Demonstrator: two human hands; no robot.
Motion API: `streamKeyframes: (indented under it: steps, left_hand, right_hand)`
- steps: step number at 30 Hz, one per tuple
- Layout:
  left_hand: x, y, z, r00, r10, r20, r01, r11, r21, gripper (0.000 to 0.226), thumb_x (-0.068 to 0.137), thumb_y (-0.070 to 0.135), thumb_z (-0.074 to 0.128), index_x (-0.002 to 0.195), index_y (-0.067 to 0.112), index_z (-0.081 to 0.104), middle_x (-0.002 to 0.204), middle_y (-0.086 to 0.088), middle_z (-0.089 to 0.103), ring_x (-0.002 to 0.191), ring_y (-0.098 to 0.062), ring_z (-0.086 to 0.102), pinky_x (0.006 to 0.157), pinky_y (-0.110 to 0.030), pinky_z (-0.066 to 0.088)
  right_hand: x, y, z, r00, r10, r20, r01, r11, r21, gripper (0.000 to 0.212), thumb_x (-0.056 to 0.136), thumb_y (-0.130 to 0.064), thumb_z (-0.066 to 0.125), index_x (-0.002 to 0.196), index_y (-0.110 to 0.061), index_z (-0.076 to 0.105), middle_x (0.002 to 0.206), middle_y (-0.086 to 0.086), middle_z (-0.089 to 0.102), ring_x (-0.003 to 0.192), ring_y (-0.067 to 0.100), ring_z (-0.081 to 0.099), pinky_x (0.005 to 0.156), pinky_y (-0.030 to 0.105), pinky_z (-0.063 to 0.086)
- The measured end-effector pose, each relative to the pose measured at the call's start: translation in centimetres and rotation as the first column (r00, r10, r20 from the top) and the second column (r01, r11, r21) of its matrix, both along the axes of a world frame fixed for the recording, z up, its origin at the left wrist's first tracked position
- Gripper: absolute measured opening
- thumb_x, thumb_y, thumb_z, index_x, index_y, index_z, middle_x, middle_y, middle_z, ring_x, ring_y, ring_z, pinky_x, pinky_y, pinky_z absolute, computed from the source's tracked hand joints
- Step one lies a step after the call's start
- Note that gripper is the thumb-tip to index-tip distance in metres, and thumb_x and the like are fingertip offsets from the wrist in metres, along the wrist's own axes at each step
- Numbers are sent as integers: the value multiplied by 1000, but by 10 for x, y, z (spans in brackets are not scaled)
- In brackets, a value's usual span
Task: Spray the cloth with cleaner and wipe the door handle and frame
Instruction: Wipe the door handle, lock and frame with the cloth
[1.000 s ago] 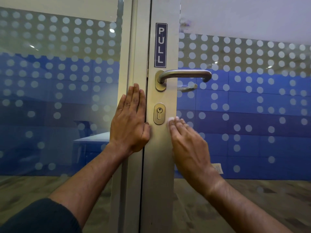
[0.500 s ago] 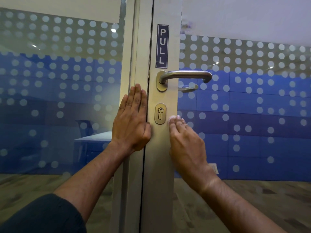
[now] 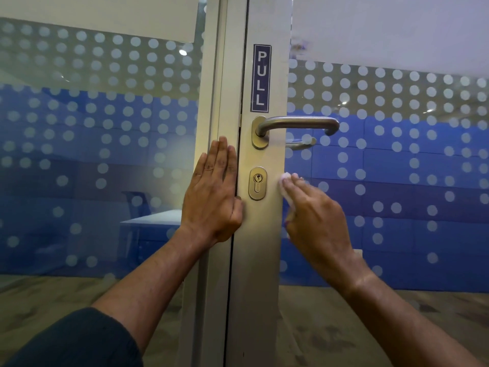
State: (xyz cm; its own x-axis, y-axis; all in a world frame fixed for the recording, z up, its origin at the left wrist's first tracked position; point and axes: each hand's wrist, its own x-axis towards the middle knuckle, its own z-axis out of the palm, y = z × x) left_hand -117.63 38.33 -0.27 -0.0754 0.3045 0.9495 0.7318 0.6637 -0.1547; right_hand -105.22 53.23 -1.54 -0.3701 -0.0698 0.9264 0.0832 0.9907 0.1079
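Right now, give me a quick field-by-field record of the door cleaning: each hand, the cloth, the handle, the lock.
left hand: flat on the fixed frame, fingers straight
right hand: presses the cloth on the door stile's right edge
cloth: white, mostly hidden under the fingers
handle: metal lever, horizontal, untouched
keyhole plate: between both hands, untouched
sign: PULL, above the handle

Surface: door frame, upright, pale metal | Fitted: handle, lock, PULL sign | Contact: left hand flat; cloth pressed by right hand
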Motion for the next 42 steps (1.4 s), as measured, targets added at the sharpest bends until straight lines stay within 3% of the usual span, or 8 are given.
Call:
streamKeyframes:
  steps: [2, 5, 14, 23, 27, 33, 38, 42]
  left_hand:
    - [-1, 0, 0, 1000, 5, -9, -5, 1000, 6, 92, 79, 30, 40, 155, 5, -4, 163, -16, -11, 152, -25, -12, 125, -41, 0]
    - [-2, 0, 0, 1000, 3, -10, -3, 1000, 8, 92, 79, 31, 41, 155, 5, -4, 163, -16, -11, 152, -25, -12, 125, -41, 0]
    - [-3, 2, -1, 999, 30, -15, -30, 1000, 8, 88, 83, 30, 41, 155, 4, -3, 163, -17, -11, 152, -25, -13, 125, -42, 1]
    - [-2, 2, -2, 1000, 7, -9, -7, 1000, 19, 80, 90, 33, 38, 155, 5, -1, 163, -16, -9, 152, -26, -11, 125, -41, 0]
    - [2, 2, -2, 1000, -23, 5, 23, 999, 30, 80, 88, 30, 38, 155, 5, 2, 164, -16, -5, 152, -25, -8, 125, -43, 2]
    - [2, 0, 0, 1000, 18, 3, -18, 1000, 9, 85, 85, 29, 39, 154, 4, -2, 163, -17, -9, 152, -26, -11, 125, -42, 2]
    - [5, 0, 1, 998, 19, 54, -18, 1000, -9, 94, 78, 30, 41, 154, 6, -7, 163, -15, -16, 151, -22, -18, 125, -41, -1]
    - [8, -3, 1, 997, 13, 71, -11, 1000, -30, 94, 79, 32, 42, 154, 7, -9, 163, -13, -18, 150, -21, -20, 124, -38, -5]
  right_hand:
    - [2, -1, 11, 998, 56, -17, -56, 998, 6, 56, 81, 9, 64, 134, -5, 52, 131, 18, 59, 114, 33, 60, 89, 38, 52]
    - [-2, -3, 29, 999, 53, -5, -52, 994, 96, 53, 79, 9, 67, 129, -4, 55, 117, 17, 64, 94, 32, 64, 73, 39, 57]
    - [-20, -23, 64, 997, -83, -7, 80, 936, 344, 26, 95, -11, 51, 120, -7, 59, 111, 11, 63, 96, 22, 52, 72, 29, 42]
    - [-35, -33, 69, 993, -107, -40, 114, 889, 444, 24, 97, -16, 49, 115, -2, 59, 107, 12, 57, 98, 23, 51, 79, 33, 46]
    - [-38, -41, 78, 998, -56, -28, 62, 890, 452, 23, 98, -18, 47, 112, -4, 60, 108, 10, 60, 97, 21, 49, 77, 30, 43]
    - [-20, -27, 69, 993, -111, 31, 85, 891, 447, 27, 96, -14, 46, 120, -8, 57, 114, 8, 61, 103, 22, 49, 81, 32, 48]
    - [7, -1, 62, 996, -83, 39, 68, 957, 282, 22, 89, -7, 58, 110, -10, 64, 109, 8, 64, 102, 21, 51, 77, 26, 44]
    - [17, 0, 59, 1000, 27, -10, -24, 974, 225, 38, 86, 0, 61, 124, -7, 57, 117, 13, 61, 103, 25, 53, 79, 31, 49]
